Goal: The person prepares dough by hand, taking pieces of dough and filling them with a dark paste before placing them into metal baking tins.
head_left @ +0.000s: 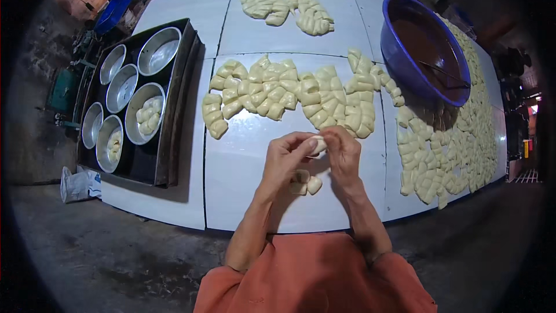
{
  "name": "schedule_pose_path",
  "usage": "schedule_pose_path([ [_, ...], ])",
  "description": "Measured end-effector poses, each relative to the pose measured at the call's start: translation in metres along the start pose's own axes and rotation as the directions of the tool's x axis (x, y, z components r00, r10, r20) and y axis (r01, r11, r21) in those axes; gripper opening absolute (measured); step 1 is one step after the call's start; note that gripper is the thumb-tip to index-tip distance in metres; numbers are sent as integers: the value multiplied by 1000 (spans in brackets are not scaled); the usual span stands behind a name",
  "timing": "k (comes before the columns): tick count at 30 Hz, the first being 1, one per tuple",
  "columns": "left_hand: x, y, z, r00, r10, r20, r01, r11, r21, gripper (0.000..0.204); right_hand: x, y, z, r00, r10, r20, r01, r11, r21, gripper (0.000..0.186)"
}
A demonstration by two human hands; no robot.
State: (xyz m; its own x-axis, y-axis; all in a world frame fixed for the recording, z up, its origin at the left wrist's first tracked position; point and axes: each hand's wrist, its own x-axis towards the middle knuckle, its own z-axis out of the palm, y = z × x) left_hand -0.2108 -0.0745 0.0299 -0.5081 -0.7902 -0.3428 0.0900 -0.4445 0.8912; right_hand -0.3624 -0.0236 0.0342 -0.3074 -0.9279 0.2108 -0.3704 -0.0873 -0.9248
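Between my two hands, above the white table, is a small pale piece of dough (pixel 317 146). My left hand (pixel 288 153) pinches it from one side with thumb and fingers. My right hand (pixel 343 153) has its fingers curled against the other side. Just below my hands, a few loose dough pieces (pixel 301 185) lie close together on the table. Beyond my fingertips spreads a large patch of cut dough pieces (pixel 278 87), pressed against one another. What my right fingertips do behind the dough is partly hidden.
At left, a black tray (pixel 179 104) holds several round metal pans; dough sits in a big pan (pixel 133 130) and a smaller pan (pixel 104 165). A blue basin (pixel 399 81) of brown filling stands at right beside many dough pieces (pixel 440 162). More dough (pixel 313 17) lies at the far side.
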Motion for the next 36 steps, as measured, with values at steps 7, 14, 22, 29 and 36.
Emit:
schedule_pose_path([
  [7, -28, 4, -24, 988, -13, -155, 71, 923, 378, 43, -18, -1, -9, 942, 138, 307, -187, 973, 138, 22],
  [14, -54, -14, -52, 982, -117, -147, 174, 865, 471, 43, -4, 4, -1, 813, 254, 524, -97, 946, -309, 27],
  [22, -2, -1, -70, 899, 356, -256, -29, 632, 775, 32, 58, 24, 70, 944, -66, 323, 228, 838, -496, 47],
  [29, 58, -1, -73, 804, 593, -48, -174, 312, 934, 35, 79, 30, 70, 941, -167, 293, 302, 803, -513, 36],
  [36, 93, -9, -83, 833, 526, 171, -179, -37, 983, 49, 98, 55, 60, 943, -157, 294, 292, 813, -503, 24],
])
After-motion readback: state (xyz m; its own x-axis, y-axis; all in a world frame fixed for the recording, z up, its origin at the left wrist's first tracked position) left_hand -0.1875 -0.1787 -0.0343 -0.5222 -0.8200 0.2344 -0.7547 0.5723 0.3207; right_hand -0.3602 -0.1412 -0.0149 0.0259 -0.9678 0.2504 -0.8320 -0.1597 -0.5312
